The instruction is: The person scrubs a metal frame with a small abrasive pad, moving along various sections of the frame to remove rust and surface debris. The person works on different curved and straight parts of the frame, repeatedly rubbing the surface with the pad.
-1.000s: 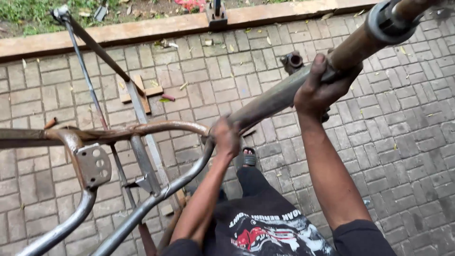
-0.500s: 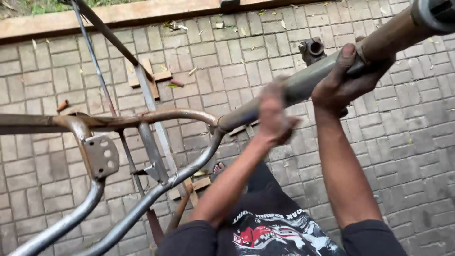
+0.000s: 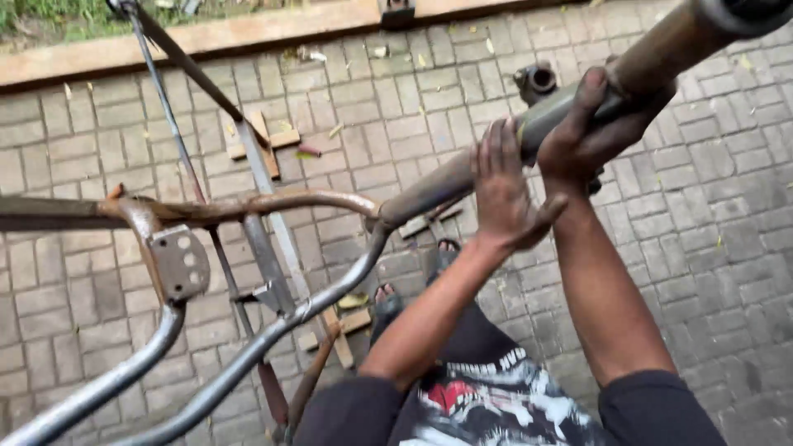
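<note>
A rusty metal frame point(image 3: 273, 206) of bent tubes is held up over the brick paving — its thick brown-grey main tube point(image 3: 496, 157) slants up toward the top right corner, thinner grey tubes curving down to the lower left.

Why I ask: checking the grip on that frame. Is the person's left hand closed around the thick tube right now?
No: the left hand lies open with fingers spread against the thick tube, while the right hand wraps it.
</note>
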